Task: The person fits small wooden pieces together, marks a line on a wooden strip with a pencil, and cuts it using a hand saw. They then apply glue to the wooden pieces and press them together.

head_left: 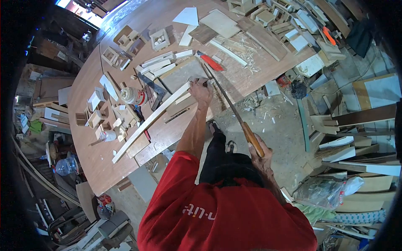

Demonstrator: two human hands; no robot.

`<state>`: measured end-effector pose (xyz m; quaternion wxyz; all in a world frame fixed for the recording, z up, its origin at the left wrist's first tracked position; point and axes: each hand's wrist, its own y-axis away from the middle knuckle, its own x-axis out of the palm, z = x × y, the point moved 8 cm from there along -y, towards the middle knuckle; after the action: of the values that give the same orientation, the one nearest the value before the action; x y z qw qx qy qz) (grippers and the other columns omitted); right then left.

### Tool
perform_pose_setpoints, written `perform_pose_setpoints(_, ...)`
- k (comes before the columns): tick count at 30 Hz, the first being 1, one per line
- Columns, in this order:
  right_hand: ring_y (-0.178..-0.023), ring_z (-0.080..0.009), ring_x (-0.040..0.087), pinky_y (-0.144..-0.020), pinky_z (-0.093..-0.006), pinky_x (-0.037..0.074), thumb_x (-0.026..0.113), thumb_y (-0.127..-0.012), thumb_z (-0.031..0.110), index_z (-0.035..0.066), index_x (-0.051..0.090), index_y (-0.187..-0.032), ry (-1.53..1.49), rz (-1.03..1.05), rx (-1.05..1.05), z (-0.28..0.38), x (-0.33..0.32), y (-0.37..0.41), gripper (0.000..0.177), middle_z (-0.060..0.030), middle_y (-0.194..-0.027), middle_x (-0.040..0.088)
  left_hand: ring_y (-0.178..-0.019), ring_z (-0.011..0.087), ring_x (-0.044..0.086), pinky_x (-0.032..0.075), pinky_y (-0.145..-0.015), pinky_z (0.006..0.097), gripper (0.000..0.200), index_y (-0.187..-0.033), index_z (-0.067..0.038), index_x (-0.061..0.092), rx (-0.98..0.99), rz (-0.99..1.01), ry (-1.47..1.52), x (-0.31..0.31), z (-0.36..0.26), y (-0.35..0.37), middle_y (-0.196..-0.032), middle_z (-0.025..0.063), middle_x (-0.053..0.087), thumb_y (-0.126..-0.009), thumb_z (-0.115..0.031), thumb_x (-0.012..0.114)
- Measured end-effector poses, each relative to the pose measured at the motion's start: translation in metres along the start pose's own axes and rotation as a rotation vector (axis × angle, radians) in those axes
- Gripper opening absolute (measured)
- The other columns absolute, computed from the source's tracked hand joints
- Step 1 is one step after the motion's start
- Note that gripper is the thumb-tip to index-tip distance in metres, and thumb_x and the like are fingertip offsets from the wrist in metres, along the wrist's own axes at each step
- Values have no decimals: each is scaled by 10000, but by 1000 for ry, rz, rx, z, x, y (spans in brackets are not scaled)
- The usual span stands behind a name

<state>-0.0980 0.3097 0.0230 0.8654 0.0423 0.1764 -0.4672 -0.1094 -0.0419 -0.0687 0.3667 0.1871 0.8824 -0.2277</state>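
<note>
Fingers of the left hand [200, 90] curl down on the upper end of a long pale wood strip [146, 123], which lies slantwise on the worktop [96, 167] near its edge. The right hand [260, 152] has its fingers clamped round the brown handle of a handsaw [234, 113], its blade reaching the strip just beside the left hand.
</note>
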Motion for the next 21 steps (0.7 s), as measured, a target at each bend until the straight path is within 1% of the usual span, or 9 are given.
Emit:
perform_pose_setpoints(1, -873, -202, 682, -738, -288, 533, 640, -862, 92, -36, 579, -1171, 37, 1, -75, 3, 0, 2, 339, -189, -1085, 662, -1072, 355, 478, 363, -875, 492, 206, -872, -168, 694, 22, -18, -25, 1, 1, 1, -1033, 133, 600, -708, -285, 654)
perform_pose_setpoints(4, -910, -213, 674, -781, -281, 515, 654, -860, 93, -42, 606, -1097, 57, 0, 1, 5, -5, 9, 277, -181, -1117, 653, -1086, 370, 477, 361, -884, 502, 214, -887, -168, 690, 48, 2, -26, 4, 3, 0, -1071, 152, 605, -708, -277, 647)
perform_pose_setpoints(8, -883, -219, 684, -754, -283, 524, 663, -858, 101, -45, 604, -1100, 2, 6, 6, 3, -6, 13, 289, -190, -1105, 656, -1095, 391, 480, 357, -890, 525, 239, -911, -165, 680, 131, 18, -9, 15, 15, -2, -1106, 178, 610, -704, -277, 639)
perform_pose_setpoints(10, -865, -227, 698, -730, -296, 546, 657, -853, 102, -47, 597, -1142, 67, -15, -77, 8, -6, 14, 330, -199, -1069, 665, -1104, 397, 479, 355, -893, 531, 253, -918, -164, 677, 115, 23, -6, 11, 10, -2, -1108, 183, 610, -696, -280, 637)
perform_pose_setpoints(13, -846, -218, 700, -713, -293, 546, 653, -858, 104, -41, 602, -1136, 26, -2, 11, 8, -7, 15, 318, -194, -1044, 674, -1117, 409, 478, 350, -903, 542, 277, -926, -163, 674, 124, 53, 11, 11, 12, -3, -1105, 194, 610, -682, -286, 634)
perform_pose_setpoints(15, -839, -217, 701, -703, -293, 547, 650, -861, 103, -38, 604, -1136, 25, -9, 16, 9, -9, 16, 312, -193, -1035, 676, -1121, 414, 477, 346, -910, 548, 286, -927, -162, 674, 153, 83, 25, 14, 11, -3, -1100, 199, 610, -674, -288, 631)
perform_pose_setpoints(18, -833, -220, 703, -688, -296, 549, 649, -862, 106, -31, 603, -1141, 38, -9, 2, 8, -10, 18, 315, -192, -1026, 678, -1119, 423, 477, 340, -921, 554, 293, -929, -160, 671, 93, 85, -26, 15, 11, -3, -1084, 191, 616, -666, -281, 628)
perform_pose_setpoints(20, -834, -224, 704, -683, -298, 550, 652, -859, 111, -29, 600, -1146, 51, 1, -14, 8, -11, 19, 323, -193, -1025, 678, -1079, 412, 492, 343, -928, 540, 251, -897, -153, 668, 103, -43, -44, 4, 4, 0, -1034, 179, 620, -676, -265, 624)
perform_pose_setpoints(21, -839, -210, 695, -703, -288, 539, 658, -852, 100, -36, 591, -1156, 48, 15, 5, 7, -11, 21, 340, -202, -1043, 670, -1079, 412, 492, 343, -928, 540, 251, -897, -153, 668, 104, -42, -45, 1, 2, 0, -1034, 179, 620, -676, -265, 624)
